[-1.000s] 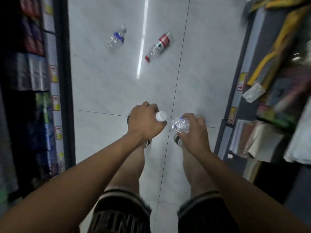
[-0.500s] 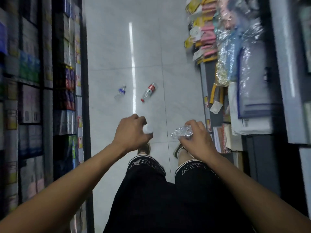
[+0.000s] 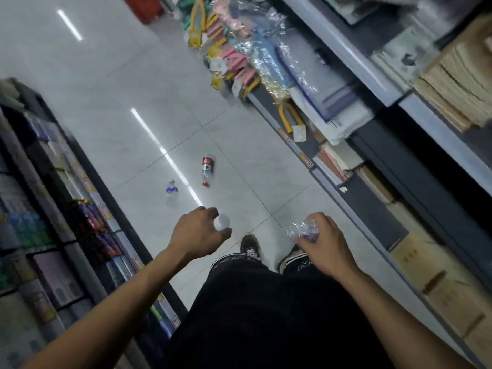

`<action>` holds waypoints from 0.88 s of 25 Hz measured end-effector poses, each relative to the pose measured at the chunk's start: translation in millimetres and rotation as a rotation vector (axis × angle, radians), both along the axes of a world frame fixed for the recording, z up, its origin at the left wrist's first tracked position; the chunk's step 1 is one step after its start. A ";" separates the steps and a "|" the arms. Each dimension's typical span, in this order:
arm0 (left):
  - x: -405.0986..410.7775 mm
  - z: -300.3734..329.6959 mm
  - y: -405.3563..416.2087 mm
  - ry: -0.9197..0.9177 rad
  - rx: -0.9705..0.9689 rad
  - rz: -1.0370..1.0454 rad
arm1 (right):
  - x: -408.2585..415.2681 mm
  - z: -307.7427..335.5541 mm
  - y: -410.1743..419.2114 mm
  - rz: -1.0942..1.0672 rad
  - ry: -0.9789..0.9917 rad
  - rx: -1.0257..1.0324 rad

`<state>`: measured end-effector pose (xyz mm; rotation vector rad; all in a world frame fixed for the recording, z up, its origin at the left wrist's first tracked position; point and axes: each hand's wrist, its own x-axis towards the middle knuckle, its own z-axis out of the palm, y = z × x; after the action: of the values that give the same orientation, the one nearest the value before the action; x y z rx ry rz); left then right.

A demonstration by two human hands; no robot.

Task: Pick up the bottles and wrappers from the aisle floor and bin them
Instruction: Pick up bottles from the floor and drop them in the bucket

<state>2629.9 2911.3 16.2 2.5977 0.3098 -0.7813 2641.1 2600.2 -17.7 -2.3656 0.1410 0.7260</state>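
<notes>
both hands full, two bottles on the aisle floor

left hand (image 3: 198,235) grips a white-capped bottle (image 3: 222,222); right hand (image 3: 323,241) holds a crushed clear bottle (image 3: 302,229). ahead on the floor (image 3: 106,75) lie a red-label bottle (image 3: 206,167) and, near it, a blue-label bottle (image 3: 170,191).

Single view only, head-worn, wide-angle. Looks forward and steeply down along a shop aisle; frame is rolled, so the floor (image 3: 111,83) runs from lower centre toward upper left. Nearest to the lens: both forearms entering from the bottom corners, left hand (image 3: 198,235) and right hand (image 3: 326,242) at mid-frame, black shorts below. Shoes seen just past the hands. Shelving (image 3: 415,166) fills the right side, closer racks the left edge. Edges blurred. Two bottles lie farther off, centre frame.
</notes>
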 end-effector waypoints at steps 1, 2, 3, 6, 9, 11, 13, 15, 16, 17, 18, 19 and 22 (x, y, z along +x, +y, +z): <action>0.9 1.2 -10.4 0.007 0.016 -0.066 | -15.4 1.9 -10.3 -0.062 0.010 0.009; 2.2 2.3 -20.6 0.005 0.027 -0.129 | -29.3 2.1 -19.3 -0.121 0.016 0.017; 4.2 3.6 -34.3 -0.005 0.027 -0.194 | -45.3 2.9 -30.1 -0.187 0.016 0.025; 9.5 9.1 -93.3 -0.038 0.014 -0.394 | -100.3 6.7 -69.4 -0.396 -0.011 0.065; 2.5 13.7 -162.0 -0.067 0.015 -0.595 | -163.4 9.6 -112.1 -0.611 -0.028 0.086; -10.9 15.0 -209.1 -0.094 0.029 -0.746 | -211.3 13.9 -142.2 -0.782 -0.063 0.110; -25.7 15.3 -252.5 -0.125 0.031 -0.863 | -256.9 18.6 -166.5 -0.937 -0.101 0.138; -45.1 15.3 -297.7 -0.153 0.012 -0.954 | -302.2 22.2 -185.8 -1.055 -0.110 0.125; -57.3 13.9 -322.8 -0.163 -0.003 -1.012 | -326.1 23.0 -194.5 -1.110 -0.116 0.105; -67.4 12.9 -343.7 -0.161 -0.016 -1.061 | -346.1 23.8 -200.0 -1.154 -0.121 0.083; -75.4 12.4 -362.0 -0.150 -0.030 -1.104 | -363.8 24.1 -203.0 -1.199 -0.130 0.064; -83.0 12.5 -380.3 -0.135 -0.040 -1.147 | -381.1 25.0 -204.5 -1.257 -0.133 0.048; -103.9 10.7 -421.8 -0.092 -0.050 -1.309 | -423.2 29.0 -198.8 -1.439 -0.124 0.037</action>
<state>2526.0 2489.4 26.9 2.5242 -1.5344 -0.9594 2217.9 2401.4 11.3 -1.6151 1.5160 -0.1411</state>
